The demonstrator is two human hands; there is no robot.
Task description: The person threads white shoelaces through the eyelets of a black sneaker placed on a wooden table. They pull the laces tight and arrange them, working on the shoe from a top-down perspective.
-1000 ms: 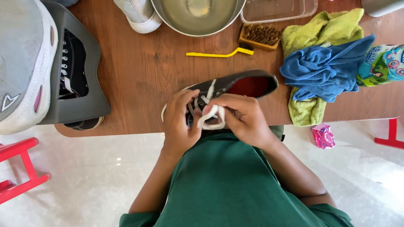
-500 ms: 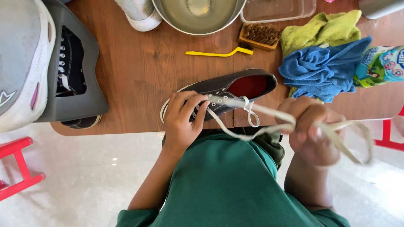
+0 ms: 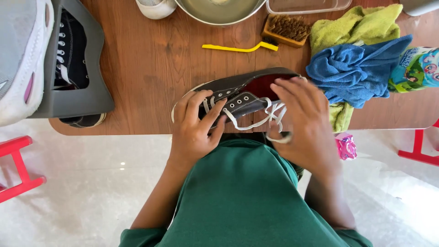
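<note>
Left hand [image 3: 195,126] clamped — right hand [image 3: 305,122] spread, blurred.

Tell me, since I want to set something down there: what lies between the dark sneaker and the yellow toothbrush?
In the head view, only bare wooden tabletop separates the dark sneaker from the yellow toothbrush; nothing rests on that strip.

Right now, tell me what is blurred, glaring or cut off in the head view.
Head view: the right hand is smeared by motion blur over the dark sneaker; the left hand and white lace are sharper. Daylight glares off the pale floor, washing out detail. The metal bowl and grey shoe are cut off by the frame's edges.
</note>
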